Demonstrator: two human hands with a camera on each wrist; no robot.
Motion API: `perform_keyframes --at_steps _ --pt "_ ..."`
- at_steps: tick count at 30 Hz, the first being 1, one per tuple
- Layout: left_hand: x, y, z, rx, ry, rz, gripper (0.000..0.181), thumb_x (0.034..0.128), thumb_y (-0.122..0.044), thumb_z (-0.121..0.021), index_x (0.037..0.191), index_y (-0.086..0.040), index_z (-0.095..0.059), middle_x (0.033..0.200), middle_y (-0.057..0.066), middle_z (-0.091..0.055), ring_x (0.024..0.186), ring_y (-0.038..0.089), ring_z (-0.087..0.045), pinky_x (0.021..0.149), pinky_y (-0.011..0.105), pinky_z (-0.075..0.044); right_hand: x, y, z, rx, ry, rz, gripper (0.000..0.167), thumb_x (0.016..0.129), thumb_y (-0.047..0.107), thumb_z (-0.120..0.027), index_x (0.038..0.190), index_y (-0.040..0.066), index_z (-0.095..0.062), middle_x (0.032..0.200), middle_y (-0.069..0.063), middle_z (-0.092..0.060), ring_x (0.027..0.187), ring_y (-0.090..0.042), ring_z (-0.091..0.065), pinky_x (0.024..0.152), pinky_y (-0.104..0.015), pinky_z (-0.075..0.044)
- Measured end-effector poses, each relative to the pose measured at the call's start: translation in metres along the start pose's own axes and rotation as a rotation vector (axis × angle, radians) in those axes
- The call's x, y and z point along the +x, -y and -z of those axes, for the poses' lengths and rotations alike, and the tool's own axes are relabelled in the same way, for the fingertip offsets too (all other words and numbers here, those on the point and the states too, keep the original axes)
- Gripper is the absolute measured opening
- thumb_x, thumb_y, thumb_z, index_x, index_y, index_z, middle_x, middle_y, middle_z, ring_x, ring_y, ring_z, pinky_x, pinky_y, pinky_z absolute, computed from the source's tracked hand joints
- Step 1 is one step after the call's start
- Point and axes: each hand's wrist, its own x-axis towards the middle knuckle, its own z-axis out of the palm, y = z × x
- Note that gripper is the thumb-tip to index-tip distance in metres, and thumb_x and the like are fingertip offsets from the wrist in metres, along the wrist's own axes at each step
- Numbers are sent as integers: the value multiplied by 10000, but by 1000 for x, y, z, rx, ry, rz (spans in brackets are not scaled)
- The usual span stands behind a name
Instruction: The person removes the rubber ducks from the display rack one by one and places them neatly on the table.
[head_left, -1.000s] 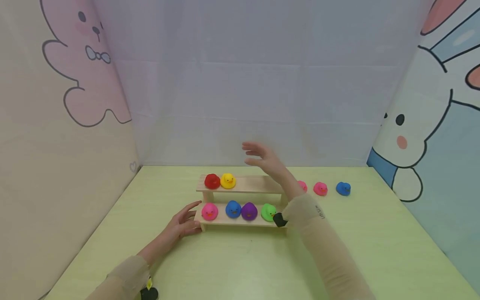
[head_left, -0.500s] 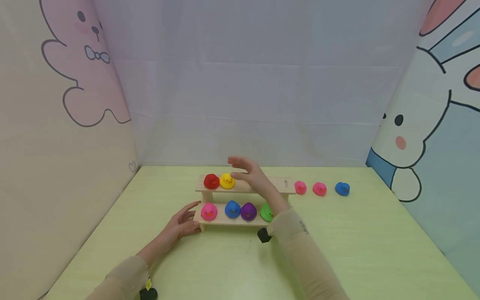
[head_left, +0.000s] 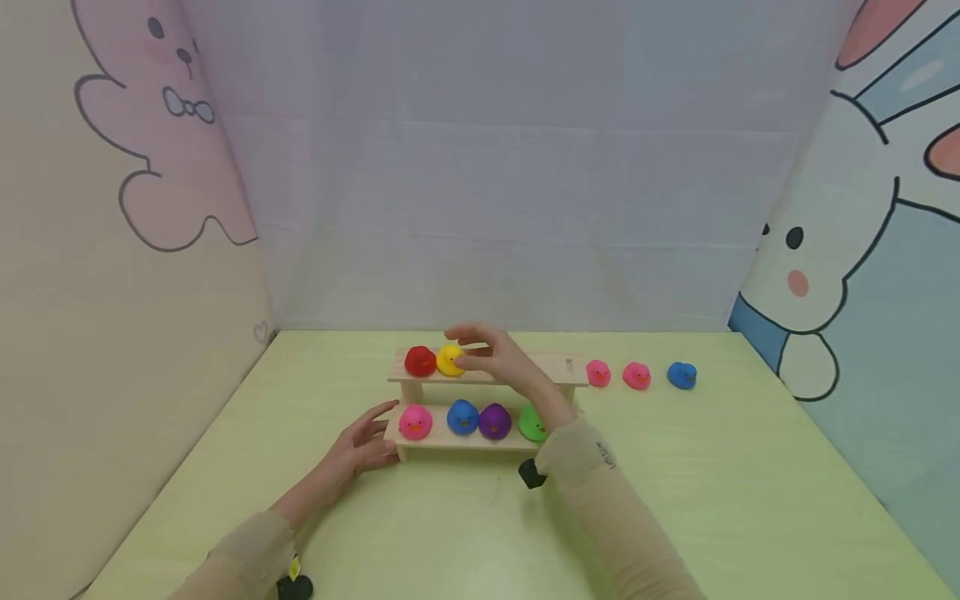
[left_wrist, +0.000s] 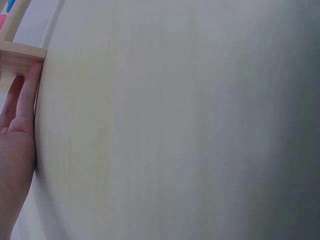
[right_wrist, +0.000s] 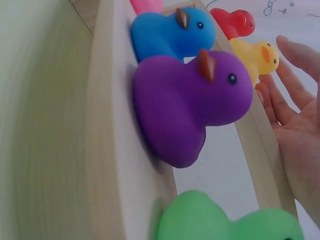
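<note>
Hands at a two-tier wooden stand, with likely sources of error. Right hand [head_left: 504, 360]: fingers and thumb were spread apart about the yellow duck [head_left: 449, 360], which sat on the upper shelf [head_left: 555, 367] just beside the red duck [head_left: 420, 361]; whether skin met the yellow duck could not be told. Left hand [head_left: 354, 450]: it lay with fingers extended against the left end of the lower shelf [head_left: 439, 425], clamped on nothing. Main hazard: the yellow duck and red duck stood so close that a sideways push could have passed from one to the other, perhaps tipping the red duck off the shelf's left end. A loose pinch, with the thumb on one side only, might have rolled the yellow duck over the edge onto the desk [head_left: 712, 492]. Second hazard: the right sleeve [head_left: 581, 454] crossed low before the green duck [head_left: 532, 423] and could have brushed it on the way out. Third: a hard push by the left hand might have shifted the stand, jarring the blue duck [head_left: 462, 417] and purple duck [head_left: 495, 422]
</note>
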Motion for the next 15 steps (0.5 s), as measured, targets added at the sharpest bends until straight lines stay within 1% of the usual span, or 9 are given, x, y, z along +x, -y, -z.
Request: perform_keyframes --at_steps 3,6,9,15 --pt "0 -1 0 -1 -9 7 657 996 -157 -556 1569 -201 -237 1501 244 -386 1215 150 -600 978 375 -558 0 -1 0 -43 -11 16 413 937 129 -658 1340 103 -577 1376 -106 -572 1214 -250 -520 1064 -387 -477" --pt "0 -1 0 -2 -18 21 652 993 -158 -561 1563 -221 -250 1499 219 -398 1216 151 -599 974 371 -561 1 -2 0 -80 -14 33 400 927 116 -668 1320 100 -596 1332 -108 -596 1090 -226 -539 973 -318 -496" --pt "0 -1 0 -5 -25 30 652 988 -165 -572 1558 -236 -263 1497 206 -407 1211 146 -603 966 363 -565 0 -2 0 -113 -3 32 391 923 119 -679 1307 113 -611 1295 -89 -616 995 -208 -536 877 -262 -491" --pt "0 0 0 5 -16 26 663 991 -182 -568 1566 -230 -241 1495 216 -401 1197 120 -608 963 356 -566 0 -3 0 -142 1 26 377 920 108 -680 1293 114 -623 1217 -104 -620 910 -197 -514 769 -226 -469"
